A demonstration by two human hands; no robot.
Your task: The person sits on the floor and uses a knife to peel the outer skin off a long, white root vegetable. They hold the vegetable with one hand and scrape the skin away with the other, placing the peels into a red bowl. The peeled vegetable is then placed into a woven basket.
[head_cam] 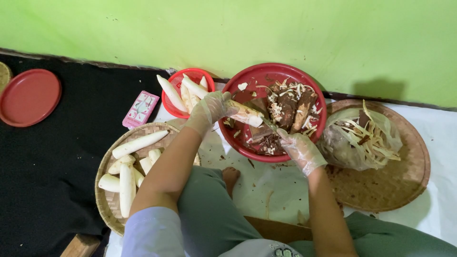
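Holding a half-peeled root (243, 113) in our gloved left hand (211, 108), fingers wrapped around its left end, we kept it over the red bowl (252, 76) of brown and white peelings (287, 108). Our gloved right hand (301, 150) was closed on a knife (269, 124) whose blade met the root's right end above the bowl. Peeled white roots lay in a small red basket (174, 103) just left of the bowl and on a woven tray (108, 202) by our left arm, while a plastic bag of peelings (358, 138) sat on another woven tray (395, 183) to the right.
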